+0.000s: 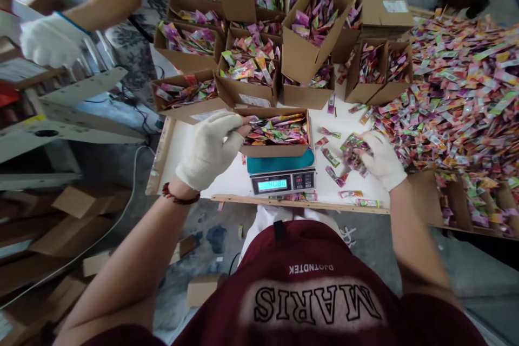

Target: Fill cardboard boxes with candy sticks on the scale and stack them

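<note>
A cardboard box (275, 150) full of small colourful packets (279, 128) rests on a digital scale (281, 177) with a lit display. My left hand (211, 146), in a white glove with bare fingertips, grips the box's left edge, its fingers bent over the rim. To the right of the scale, my right hand (383, 159), also gloved, closes on a small bunch of packets (353, 152) just above the white tabletop (320, 192). Several loose packets (330, 157) lie between the scale and that hand.
Filled cardboard boxes (251, 92) stand across the table's back, one tilted box (312, 38) raised on others. A large packet heap (466, 92) covers the right. At left, a co-worker's gloved hand (54, 40) is near a machine (81, 102). Boxes (73, 232) lie on the floor.
</note>
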Motion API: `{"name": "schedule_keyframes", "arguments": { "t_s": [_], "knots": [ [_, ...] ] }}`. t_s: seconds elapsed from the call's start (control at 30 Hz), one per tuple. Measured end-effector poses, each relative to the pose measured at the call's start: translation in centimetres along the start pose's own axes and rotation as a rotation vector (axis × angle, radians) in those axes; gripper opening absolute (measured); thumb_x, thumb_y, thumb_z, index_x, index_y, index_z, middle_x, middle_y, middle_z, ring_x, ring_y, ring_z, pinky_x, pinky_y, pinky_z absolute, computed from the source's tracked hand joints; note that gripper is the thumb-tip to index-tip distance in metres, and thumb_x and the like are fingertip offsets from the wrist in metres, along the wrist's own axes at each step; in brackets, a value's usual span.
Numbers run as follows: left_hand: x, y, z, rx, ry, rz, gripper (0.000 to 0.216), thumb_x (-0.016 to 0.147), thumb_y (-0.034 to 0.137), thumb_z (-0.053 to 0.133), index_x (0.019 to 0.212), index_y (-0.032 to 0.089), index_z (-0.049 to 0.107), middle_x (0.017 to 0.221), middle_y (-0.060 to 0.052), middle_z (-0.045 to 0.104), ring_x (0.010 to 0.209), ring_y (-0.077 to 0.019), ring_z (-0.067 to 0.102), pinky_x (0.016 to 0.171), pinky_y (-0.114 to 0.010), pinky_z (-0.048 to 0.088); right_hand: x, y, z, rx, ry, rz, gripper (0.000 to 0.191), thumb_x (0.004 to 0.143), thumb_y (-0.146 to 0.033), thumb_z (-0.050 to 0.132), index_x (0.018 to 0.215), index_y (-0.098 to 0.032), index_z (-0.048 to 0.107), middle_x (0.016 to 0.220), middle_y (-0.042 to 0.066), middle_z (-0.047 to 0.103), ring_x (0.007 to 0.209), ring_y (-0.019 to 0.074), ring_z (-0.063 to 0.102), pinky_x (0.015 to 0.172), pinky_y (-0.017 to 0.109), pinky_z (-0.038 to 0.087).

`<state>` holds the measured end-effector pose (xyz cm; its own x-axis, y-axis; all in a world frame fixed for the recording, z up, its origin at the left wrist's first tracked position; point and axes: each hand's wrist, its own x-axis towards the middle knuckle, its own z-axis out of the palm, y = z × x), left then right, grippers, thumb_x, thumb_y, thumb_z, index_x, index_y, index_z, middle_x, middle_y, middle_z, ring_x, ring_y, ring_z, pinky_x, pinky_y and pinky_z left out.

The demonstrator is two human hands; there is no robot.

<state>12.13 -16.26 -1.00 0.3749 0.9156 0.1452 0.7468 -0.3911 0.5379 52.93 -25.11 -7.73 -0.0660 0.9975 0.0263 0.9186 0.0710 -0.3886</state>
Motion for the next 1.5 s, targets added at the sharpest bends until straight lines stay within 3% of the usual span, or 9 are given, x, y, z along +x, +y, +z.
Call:
{"name": "schedule_keyframes", "arguments": {
  "t_s": [0.17, 0.37, 0.5, 0.73, 0.83, 1.0, 1.2, 1.37, 1.5],
  "knots": [
    [0.2, 0.0, 2.6, 0.1, -0.181, 0.082, 0.036, 0.101, 0.036, 0.043, 0.092, 0.016, 0.07, 0.101, -0.01, 0.072, 0.096, -0.0229, 0.066, 0.089, -0.036, 0.052, 6.7, -10.5, 1.6, 0.128, -0.1, -0.328, 0.029, 0.1, -0.018, 0.047, 0.119, -0.016, 0.068, 0.121, 0.013, 0.069, 0.114, 0.0246, 0.064, 0.103, 0.039, 0.05],
    [-0.1, -0.3, 6.6, 0.311, -0.43, 0.089, 0.03, 0.097, 0.032, 0.051, 0.101, 0.012, 0.073, 0.11, -0.017, 0.073, 0.102, -0.0297, 0.067, 0.098, -0.044, 0.052, 12.7, -17.9, 6.2, -0.253, -0.473, -0.267, 0.041, 0.093, -0.024, 0.061, 0.134, -0.019, 0.064, 0.135, 0.016, 0.061, 0.106, 0.028, 0.07, 0.088, 0.038, 0.055],
    [-0.7, -0.7, 6.8, 0.207, -0.358, 0.098, 0.029, 0.098, 0.034, 0.053, 0.101, 0.013, 0.072, 0.109, -0.016, 0.073, 0.106, -0.0296, 0.068, 0.1, -0.042, 0.052, 14.2, -17.2, 7.7, -0.168, -0.498, -0.292, 0.028, 0.094, -0.02, 0.056, 0.116, -0.017, 0.073, 0.127, 0.014, 0.067, 0.111, 0.026, 0.069, 0.093, 0.034, 0.053],
    [-1.9, -2.0, 3.3, -0.026, -0.037, 0.013, 0.029, 0.098, 0.036, 0.051, 0.108, 0.018, 0.071, 0.123, -0.013, 0.072, 0.111, -0.0258, 0.068, 0.1, -0.039, 0.055, 10.0, -11.4, 3.2, 0.587, -0.034, -0.2, 0.033, 0.105, -0.031, 0.039, 0.124, -0.021, 0.064, 0.098, 0.005, 0.072, 0.091, 0.0188, 0.069, 0.088, 0.035, 0.056],
    [-2.4, -2.7, 1.7, -0.05, 0.037, -0.028, 0.03, 0.098, 0.04, 0.053, 0.109, 0.02, 0.071, 0.127, -0.01, 0.071, 0.117, -0.0252, 0.067, 0.104, -0.039, 0.054, 6.8, -6.6, 0.0, 0.421, 0.063, -0.039, 0.034, 0.103, -0.031, 0.04, 0.128, -0.021, 0.061, 0.095, 0.007, 0.07, 0.084, 0.0215, 0.067, 0.082, 0.038, 0.057],
    [-2.3, -3.3, 0.0, -0.014, 0.106, -0.073, 0.028, 0.1, 0.042, 0.053, 0.105, 0.021, 0.071, 0.124, -0.005, 0.074, 0.114, -0.0227, 0.069, 0.103, -0.038, 0.055, 2.8, -0.6, -2.3, -0.217, -0.039, 0.16, 0.036, 0.09, -0.029, 0.058, 0.122, -0.015, 0.069, 0.123, 0.022, 0.064, 0.116, 0.0384, 0.061, 0.099, 0.055, 0.052],
    [-0.6, -1.7, 0.0, -0.047, 0.095, -0.009, 0.027, 0.1, 0.039, 0.05, 0.103, 0.022, 0.071, 0.123, -0.005, 0.074, 0.113, -0.0212, 0.069, 0.102, -0.035, 0.055, 5.7, -6.5, -0.8, -0.032, 0.053, -0.281, 0.041, 0.096, -0.016, 0.045, 0.132, -0.019, 0.066, 0.149, 0.015, 0.05, 0.14, 0.0297, 0.047, 0.118, 0.05, 0.042],
    [1.1, -0.2, 2.0, -0.049, 0.013, 0.082, 0.034, 0.101, 0.041, 0.048, 0.103, 0.018, 0.072, 0.117, -0.01, 0.073, 0.11, -0.0237, 0.068, 0.099, -0.036, 0.054, 10.5, -13.0, 2.4, -0.103, -0.15, -0.473, 0.043, 0.092, -0.006, 0.049, 0.122, -0.024, 0.072, 0.163, 0.007, 0.04, 0.155, 0.036, 0.025, 0.123, 0.062, 0.027],
    [1.5, 0.0, 5.0, 0.076, -0.253, 0.115, 0.032, 0.096, 0.04, 0.055, 0.105, 0.015, 0.072, 0.114, -0.013, 0.073, 0.109, -0.0284, 0.067, 0.099, -0.04, 0.053, 13.3, -14.1, 5.2, -0.225, -0.353, -0.493, 0.023, 0.078, -0.003, 0.064, 0.087, -0.019, 0.077, 0.164, 0.005, 0.042, 0.157, 0.0423, 0.018, 0.124, 0.069, 0.012]
  ]
}}
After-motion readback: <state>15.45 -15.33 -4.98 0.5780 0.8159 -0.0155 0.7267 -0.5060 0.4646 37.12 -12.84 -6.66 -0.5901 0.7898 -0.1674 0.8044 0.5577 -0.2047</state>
